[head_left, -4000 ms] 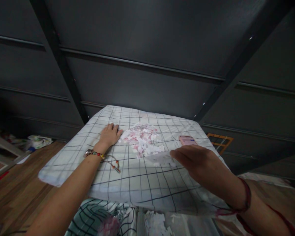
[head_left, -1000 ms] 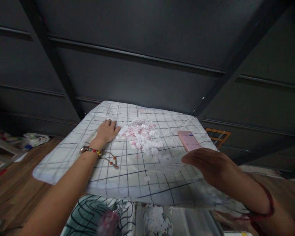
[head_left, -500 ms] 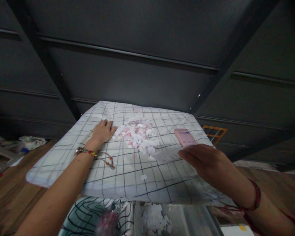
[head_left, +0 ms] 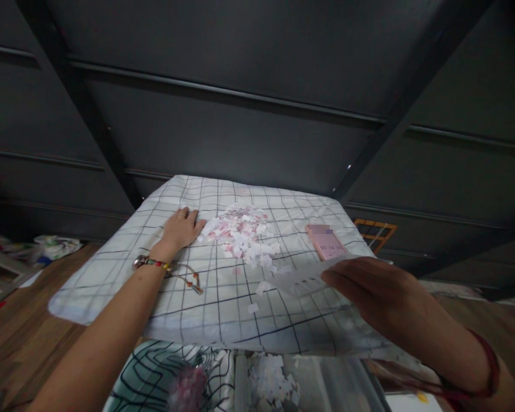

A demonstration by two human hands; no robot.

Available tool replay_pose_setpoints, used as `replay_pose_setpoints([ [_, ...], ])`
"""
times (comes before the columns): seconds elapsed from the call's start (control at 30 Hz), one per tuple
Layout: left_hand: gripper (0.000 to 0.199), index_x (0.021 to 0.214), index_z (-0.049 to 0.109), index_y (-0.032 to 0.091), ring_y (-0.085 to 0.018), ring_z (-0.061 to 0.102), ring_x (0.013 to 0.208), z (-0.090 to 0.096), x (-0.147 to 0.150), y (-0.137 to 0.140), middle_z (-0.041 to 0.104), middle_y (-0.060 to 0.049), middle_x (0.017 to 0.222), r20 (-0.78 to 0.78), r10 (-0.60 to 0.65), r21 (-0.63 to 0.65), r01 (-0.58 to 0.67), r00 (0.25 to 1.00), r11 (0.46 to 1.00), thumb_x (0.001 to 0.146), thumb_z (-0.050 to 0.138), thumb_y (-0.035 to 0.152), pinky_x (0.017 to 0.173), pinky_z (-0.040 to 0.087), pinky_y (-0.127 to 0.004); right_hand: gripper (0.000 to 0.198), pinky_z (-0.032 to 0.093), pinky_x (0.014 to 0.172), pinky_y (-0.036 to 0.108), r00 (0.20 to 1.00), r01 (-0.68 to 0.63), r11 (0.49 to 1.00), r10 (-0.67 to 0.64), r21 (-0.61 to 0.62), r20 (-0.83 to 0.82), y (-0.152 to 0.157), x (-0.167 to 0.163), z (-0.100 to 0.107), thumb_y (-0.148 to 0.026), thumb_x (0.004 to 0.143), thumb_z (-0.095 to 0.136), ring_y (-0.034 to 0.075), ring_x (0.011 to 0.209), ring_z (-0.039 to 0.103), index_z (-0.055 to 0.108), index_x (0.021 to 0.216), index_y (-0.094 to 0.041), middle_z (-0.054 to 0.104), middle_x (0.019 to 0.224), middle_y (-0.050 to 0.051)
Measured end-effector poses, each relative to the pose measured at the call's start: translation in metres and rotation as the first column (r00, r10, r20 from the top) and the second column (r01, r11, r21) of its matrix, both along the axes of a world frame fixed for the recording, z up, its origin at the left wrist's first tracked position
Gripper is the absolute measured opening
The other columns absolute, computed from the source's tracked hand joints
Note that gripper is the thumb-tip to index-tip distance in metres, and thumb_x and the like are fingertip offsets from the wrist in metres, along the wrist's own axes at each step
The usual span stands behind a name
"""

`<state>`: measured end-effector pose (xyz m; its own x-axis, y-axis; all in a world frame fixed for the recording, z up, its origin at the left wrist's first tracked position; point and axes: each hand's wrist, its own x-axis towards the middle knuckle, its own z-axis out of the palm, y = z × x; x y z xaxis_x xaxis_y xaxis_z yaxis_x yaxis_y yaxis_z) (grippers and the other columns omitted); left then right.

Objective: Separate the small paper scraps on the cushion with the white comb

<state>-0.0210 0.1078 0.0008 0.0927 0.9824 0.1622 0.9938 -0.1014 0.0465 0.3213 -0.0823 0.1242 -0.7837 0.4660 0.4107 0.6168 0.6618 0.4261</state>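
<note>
Checking the head view, the only one: two bare hands are working over a table with a white, dark-gridded cloth (head_left: 189,320). The right hand (head_left: 381,292) is pinching a thin, white, see-through sheet (head_left: 304,279), thumb and fingers closed together on its right end; paper or plastic, cannot tell. The sheet is sitting over the right half of the table; whether it is touching the cloth, cannot tell.

Key relation: the sheet's long axis is running from the right-hand grip leftward and slightly toward the near edge, its free end pointing in among loose scraps. The heap of small white and pink paper scraps (head_left: 242,229) is lying left of that grip and more toward the far edge, around mid-table, trailing scraps toward the near edge. The left hand (head_left: 179,230) is the nearer one to the heap's main part: resting palm down by the left edge, holding nothing, thumb tip right at the heap's left side; contact unclear.

A pink rectangular phone (head_left: 326,243) is lying toward the right edge, just beyond the right hand. A multicoloured beaded bracelet (head_left: 154,262) is circling the left wrist. Below the near edge, a clear plastic container (head_left: 339,383) is holding more white scraps, and a teal, black-lined liner (head_left: 141,372) is showing to its left.
</note>
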Motion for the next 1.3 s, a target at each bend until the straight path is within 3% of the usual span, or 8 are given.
replay_pose_setpoints([
  [0.1,0.056,0.132,0.045,0.010,-0.029,0.035,0.131,0.0005,-0.0002,-0.0003,0.044,-0.017,0.138,0.009,0.001,-0.003,-0.001,1.000,1.000,0.092,0.027,0.045,0.106,0.030,-0.042,0.025,0.050,0.067,0.028,1.000,0.014,0.999,-0.014,-0.048,0.012,-0.0028,0.0026,-0.0012,-0.002,0.085,0.039,0.014,0.067,0.060,0.060,0.088,-0.016,0.068,0.078,0.004],
  [0.27,0.058,0.132,0.044,0.011,-0.028,0.036,0.131,0.0011,-0.0002,-0.0009,0.045,-0.016,0.138,-0.013,0.000,-0.006,0.000,1.000,1.000,0.092,0.025,0.047,0.106,0.030,-0.040,0.031,0.049,0.065,0.028,0.999,0.043,0.999,-0.043,-0.016,0.031,-0.0014,0.0052,-0.0013,0.003,0.080,0.038,0.013,0.063,0.060,0.061,0.085,-0.016,0.067,0.074,0.003],
  [1.3,0.057,0.132,0.044,0.011,-0.028,0.038,0.129,0.0025,0.0009,-0.0003,0.044,-0.018,0.137,-0.032,-0.004,-0.006,0.003,0.999,1.000,0.092,0.026,0.046,0.105,0.031,-0.040,0.028,0.050,0.066,0.029,0.999,-0.004,1.000,0.004,0.001,0.035,-0.0052,-0.0014,-0.0002,-0.002,0.087,0.034,0.015,0.067,0.059,0.060,0.088,-0.014,0.067,0.075,0.005],
])
